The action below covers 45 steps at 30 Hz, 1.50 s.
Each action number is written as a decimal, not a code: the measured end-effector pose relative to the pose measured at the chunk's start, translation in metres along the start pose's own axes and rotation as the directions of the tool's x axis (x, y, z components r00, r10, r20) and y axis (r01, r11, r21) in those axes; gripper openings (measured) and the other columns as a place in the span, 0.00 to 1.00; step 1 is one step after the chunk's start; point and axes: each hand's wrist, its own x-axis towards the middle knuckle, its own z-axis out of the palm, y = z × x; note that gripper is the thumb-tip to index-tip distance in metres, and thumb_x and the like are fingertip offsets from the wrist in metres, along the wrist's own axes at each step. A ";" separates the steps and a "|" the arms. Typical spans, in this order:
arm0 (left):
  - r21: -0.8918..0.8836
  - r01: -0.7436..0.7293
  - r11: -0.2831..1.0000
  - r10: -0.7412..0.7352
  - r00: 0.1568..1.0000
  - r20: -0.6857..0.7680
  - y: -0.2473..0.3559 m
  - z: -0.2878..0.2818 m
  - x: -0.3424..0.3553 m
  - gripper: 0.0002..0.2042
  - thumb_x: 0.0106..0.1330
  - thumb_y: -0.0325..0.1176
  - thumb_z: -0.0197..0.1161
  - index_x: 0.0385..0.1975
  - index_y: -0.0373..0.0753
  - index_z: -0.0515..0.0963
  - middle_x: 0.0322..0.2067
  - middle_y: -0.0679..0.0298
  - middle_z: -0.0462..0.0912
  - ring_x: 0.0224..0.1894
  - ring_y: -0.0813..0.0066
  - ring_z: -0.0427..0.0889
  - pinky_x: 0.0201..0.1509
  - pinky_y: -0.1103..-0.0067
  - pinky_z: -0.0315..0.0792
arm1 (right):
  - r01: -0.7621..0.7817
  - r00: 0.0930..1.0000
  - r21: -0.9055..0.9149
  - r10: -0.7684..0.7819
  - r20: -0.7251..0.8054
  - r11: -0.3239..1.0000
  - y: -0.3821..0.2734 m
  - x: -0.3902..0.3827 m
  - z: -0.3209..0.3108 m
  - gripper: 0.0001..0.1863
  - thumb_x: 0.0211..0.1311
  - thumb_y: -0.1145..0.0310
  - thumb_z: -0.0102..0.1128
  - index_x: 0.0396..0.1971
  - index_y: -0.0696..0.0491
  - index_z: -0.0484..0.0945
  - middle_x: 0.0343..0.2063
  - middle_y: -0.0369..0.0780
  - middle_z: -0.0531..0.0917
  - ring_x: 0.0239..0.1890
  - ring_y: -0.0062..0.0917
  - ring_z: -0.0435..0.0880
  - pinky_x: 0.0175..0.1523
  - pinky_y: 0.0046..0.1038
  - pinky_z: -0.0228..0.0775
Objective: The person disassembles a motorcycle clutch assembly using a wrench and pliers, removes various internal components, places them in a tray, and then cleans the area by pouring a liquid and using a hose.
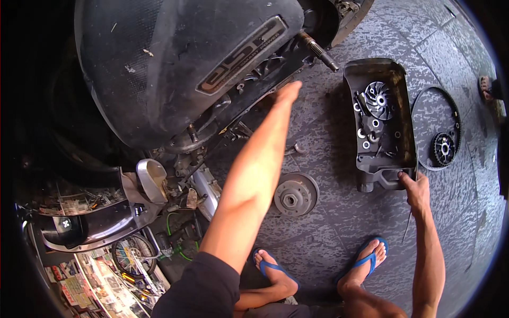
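Note:
My left hand (288, 93) reaches to the lower edge of the dark scooter engine casing (169, 63), below a splined shaft (318, 47); its fingers are hidden. My right hand (416, 188) grips the near end of a cut-open black plastic container (407, 119), holding a finned fan wheel (377, 98), washers and small parts. A thin dark rod or cord hangs below that hand. Right of the container a belt (453, 100) lies on the floor with a toothed pulley (443, 151). Between my arms sits a round metal clutch part (296, 193).
My feet in blue sandals (371, 254) are at the bottom. Scooter body parts (90, 230), a small wheel (130, 254) and assorted items crowd the lower left. Another person's foot (485, 85) shows at the far right on the dark tiled floor (450, 222).

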 end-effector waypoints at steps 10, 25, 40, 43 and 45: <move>0.177 0.099 0.979 -0.094 0.995 -0.037 0.019 -0.037 -0.119 0.64 0.41 0.56 0.75 0.72 0.26 0.43 0.64 0.30 0.59 0.68 0.40 0.62 0.73 0.59 0.56 | 0.050 0.998 -0.300 -0.060 -0.026 0.953 -0.012 0.027 -0.022 0.17 0.53 0.64 0.69 0.36 0.63 0.85 0.24 0.46 0.85 0.28 0.27 0.83 0.40 0.33 0.75; -0.002 -0.444 0.896 0.398 0.801 0.447 -0.084 -0.153 -0.356 0.64 0.42 0.49 0.81 0.73 0.28 0.42 0.64 0.35 0.55 0.67 0.35 0.58 0.71 0.53 0.56 | 0.438 0.825 -0.865 -0.491 0.279 0.244 -0.150 0.175 0.015 0.07 0.48 0.75 0.61 0.25 0.63 0.83 0.30 0.55 0.85 0.38 0.46 0.87 0.45 0.41 0.80; -0.045 -0.739 0.672 0.680 0.592 0.432 -0.113 -0.002 -0.398 0.59 0.42 0.43 0.77 0.75 0.40 0.47 0.66 0.33 0.53 0.63 0.34 0.62 0.66 0.48 0.57 | 0.490 0.848 -0.721 -0.457 0.267 0.489 -0.145 0.036 0.046 0.39 0.63 0.36 0.57 0.28 0.67 0.79 0.26 0.61 0.82 0.36 0.53 0.85 0.42 0.46 0.75; 0.002 -0.835 0.550 0.769 0.508 0.387 -0.099 0.033 -0.378 0.61 0.40 0.43 0.78 0.76 0.41 0.44 0.66 0.33 0.54 0.64 0.35 0.61 0.68 0.49 0.57 | 0.332 0.943 -0.718 -0.214 0.254 0.613 -0.110 -0.017 0.004 0.36 0.66 0.39 0.53 0.31 0.66 0.80 0.28 0.60 0.82 0.38 0.55 0.84 0.45 0.48 0.73; 0.026 -0.864 0.504 0.809 0.482 0.337 -0.096 0.046 -0.364 0.62 0.40 0.44 0.79 0.76 0.41 0.43 0.67 0.33 0.54 0.66 0.36 0.60 0.69 0.49 0.56 | 0.341 0.934 -0.690 -0.151 0.323 0.638 -0.096 -0.052 -0.011 0.28 0.67 0.47 0.54 0.36 0.63 0.80 0.30 0.57 0.83 0.39 0.53 0.84 0.44 0.47 0.72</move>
